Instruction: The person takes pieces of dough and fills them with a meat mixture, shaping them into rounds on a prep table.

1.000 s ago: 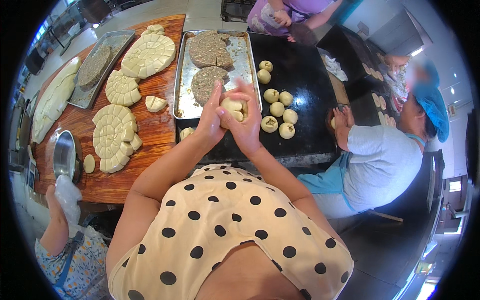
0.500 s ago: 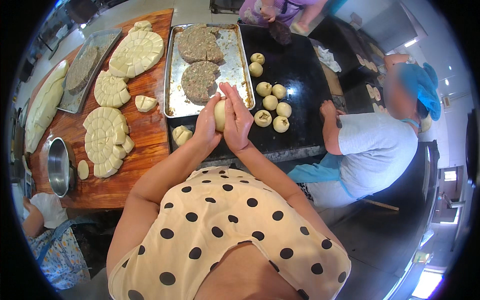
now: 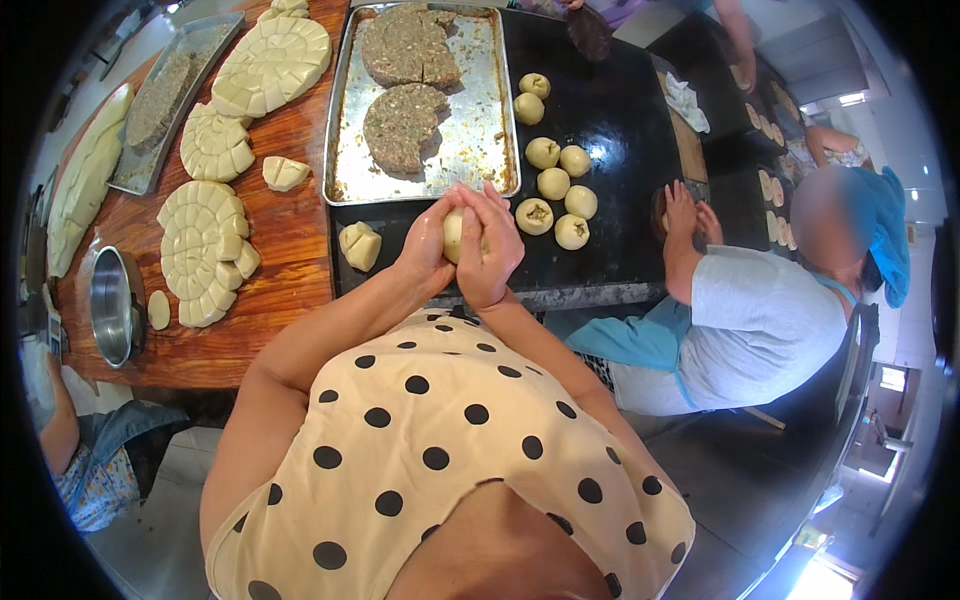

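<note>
Between my two palms sits a pale dough ball, partly hidden by the fingers. My left hand cups it from the left, and my right hand wraps it from the right with its fingers pointing up. Both hands are just below a metal tray that carries two mounds of speckled filling, each with a piece gone. To the right, several round dough balls rest on the black worktop, some with a gathered, open-looking top. A cut dough lump lies left of my hands.
On the wooden table are scored dough rounds, a long dough roll, a second tray of filling and a metal bowl. A co-worker in a blue cap works close on my right; others stand around the tables.
My hands, still around the dough ball, have shifted slightly right relative to the tray. My view has tilted, so the tables sit higher. The co-worker on the right now has both hands together on the worktop.
</note>
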Action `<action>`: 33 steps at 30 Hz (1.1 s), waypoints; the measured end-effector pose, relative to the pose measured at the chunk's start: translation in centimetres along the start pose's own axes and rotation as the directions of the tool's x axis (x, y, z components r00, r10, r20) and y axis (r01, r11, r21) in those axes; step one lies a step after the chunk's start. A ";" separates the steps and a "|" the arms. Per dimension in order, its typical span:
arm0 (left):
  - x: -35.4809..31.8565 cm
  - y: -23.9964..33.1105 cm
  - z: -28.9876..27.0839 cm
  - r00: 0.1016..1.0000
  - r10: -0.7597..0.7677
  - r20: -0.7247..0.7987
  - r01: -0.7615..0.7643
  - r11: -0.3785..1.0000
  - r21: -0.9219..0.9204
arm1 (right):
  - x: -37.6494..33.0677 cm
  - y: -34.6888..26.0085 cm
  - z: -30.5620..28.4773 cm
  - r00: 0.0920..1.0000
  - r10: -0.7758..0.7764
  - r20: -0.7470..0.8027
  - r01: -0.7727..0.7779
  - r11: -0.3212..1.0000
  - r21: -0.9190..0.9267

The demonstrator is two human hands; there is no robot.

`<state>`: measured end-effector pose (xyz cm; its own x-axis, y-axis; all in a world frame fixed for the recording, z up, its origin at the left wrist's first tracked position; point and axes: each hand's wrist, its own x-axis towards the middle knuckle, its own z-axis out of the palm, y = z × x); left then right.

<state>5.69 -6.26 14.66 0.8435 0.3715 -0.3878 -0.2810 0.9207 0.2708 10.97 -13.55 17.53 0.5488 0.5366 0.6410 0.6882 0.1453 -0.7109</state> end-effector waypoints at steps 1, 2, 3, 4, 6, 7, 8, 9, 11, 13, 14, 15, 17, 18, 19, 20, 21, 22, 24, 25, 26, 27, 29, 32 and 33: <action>0.3 -0.1 -0.4 0.998 -0.018 -0.064 0.021 0.999 0.041 | -0.1 0.4 -0.1 0.999 -0.050 0.019 0.050 0.999 0.005; 0.7 -0.2 -0.7 0.995 0.006 -0.104 0.010 0.988 0.152 | 0.0 0.8 0.1 1.000 -0.031 0.002 0.031 0.999 0.009; 0.0 0.2 0.8 0.989 0.023 -0.146 0.016 0.965 0.263 | 0.0 1.0 0.2 1.000 -0.001 -0.018 0.001 1.000 0.008; 0.1 0.7 1.7 0.984 0.055 -0.172 0.012 0.929 0.369 | 0.3 1.4 0.3 0.999 0.013 -0.035 -0.013 1.000 0.011; 0.7 1.0 1.5 0.978 0.046 -0.204 0.042 0.912 0.407 | 0.3 2.2 0.2 0.991 0.124 0.050 -0.129 0.987 0.095; 0.9 1.2 1.4 0.974 0.043 -0.222 0.057 0.903 0.425 | 0.4 2.5 0.1 0.979 0.177 0.097 -0.189 0.973 0.135; 1.2 1.4 1.5 0.966 -0.011 -0.259 0.118 0.908 0.403 | 0.5 2.6 0.0 0.977 0.200 0.070 -0.210 0.954 0.213; 1.3 1.8 2.1 0.954 -0.066 -0.293 0.177 0.911 0.372 | 1.2 2.0 -0.3 0.974 0.223 0.049 -0.228 0.930 0.287; 1.7 1.7 2.4 0.939 -0.099 -0.328 0.222 0.906 0.362 | 1.5 2.9 -1.0 0.984 0.154 0.086 -0.172 0.947 0.270; 2.4 0.7 2.9 0.944 -0.056 -0.325 0.193 0.892 0.408 | 1.5 5.4 -2.0 0.975 -0.027 0.220 0.005 0.995 0.097; 2.6 0.4 2.7 0.951 -0.036 -0.308 0.176 0.881 0.440 | 0.9 5.8 -1.7 0.984 0.001 0.180 -0.016 0.996 0.083; 3.0 0.4 2.7 0.950 -0.034 -0.311 0.176 0.880 0.442 | 1.0 6.2 -1.7 0.980 0.014 0.200 -0.028 0.997 0.067; 3.7 0.5 2.6 0.948 -0.029 -0.316 0.175 0.879 0.444 | 1.3 6.9 -1.6 0.970 0.040 0.239 -0.050 0.998 0.033; 3.9 0.7 2.8 0.938 -0.013 -0.346 0.166 0.893 0.418 | 1.9 6.7 -1.5 0.968 0.078 0.238 -0.088 0.996 0.032; 4.1 0.8 3.2 0.927 0.002 -0.375 0.156 0.907 0.391 | 2.6 6.4 -1.5 0.965 0.115 0.237 -0.125 0.992 0.030; 4.2 1.0 3.3 0.914 0.017 -0.405 0.144 0.920 0.364 | 3.2 6.1 -1.6 0.959 0.152 0.238 -0.163 0.986 0.029; 4.3 1.2 3.3 0.924 0.039 -0.379 0.101 0.934 0.341 | 3.6 6.1 -1.8 0.971 0.120 0.207 -0.125 0.992 0.011; 4.4 1.4 3.2 0.933 0.063 -0.355 0.057 0.946 0.318 | 3.8 6.1 -2.1 0.980 0.087 0.176 -0.087 0.996 -0.008; 4.6 2.0 3.2 0.925 0.153 -0.348 -0.050 0.957 0.286 | 3.7 6.3 -2.4 0.988 0.010 0.157 0.009 0.993 -0.121; 4.6 2.4 3.1 0.928 0.168 -0.333 -0.065 0.952 0.300 | 3.6 6.3 -2.4 0.983 -0.015 0.185 0.039 0.991 -0.126; 4.5 2.9 2.8 0.931 0.183 -0.317 -0.079 0.946 0.316 | 3.6 6.2 -2.4 0.976 -0.040 0.212 0.069 0.989 -0.130; 4.3 3.1 2.7 0.934 0.194 -0.300 -0.089 0.940 0.330 | 3.5 6.0 -2.4 0.969 -0.061 0.238 0.096 0.986 -0.136; 4.0 3.3 3.0 0.921 0.247 -0.300 -0.125 0.920 0.372 | 4.1 5.6 -2.0 0.977 -0.054 0.205 0.081 0.988 -0.128; 3.8 3.5 2.8 0.908 0.276 -0.315 -0.134 0.904 0.405 | 4.6 5.2 -1.7 0.971 0.026 0.237 -0.002 0.995 -0.099; 3.6 3.6 2.9 0.902 0.281 -0.328 -0.126 0.897 0.423 | 4.8 5.1 -1.8 0.962 0.052 0.268 -0.026 0.995 -0.100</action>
<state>9.07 -1.96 16.79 0.5318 0.6331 -0.5625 -0.1643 0.7288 0.6648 17.93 -11.70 17.50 0.4367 0.7466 0.5018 0.7175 0.0474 -0.6950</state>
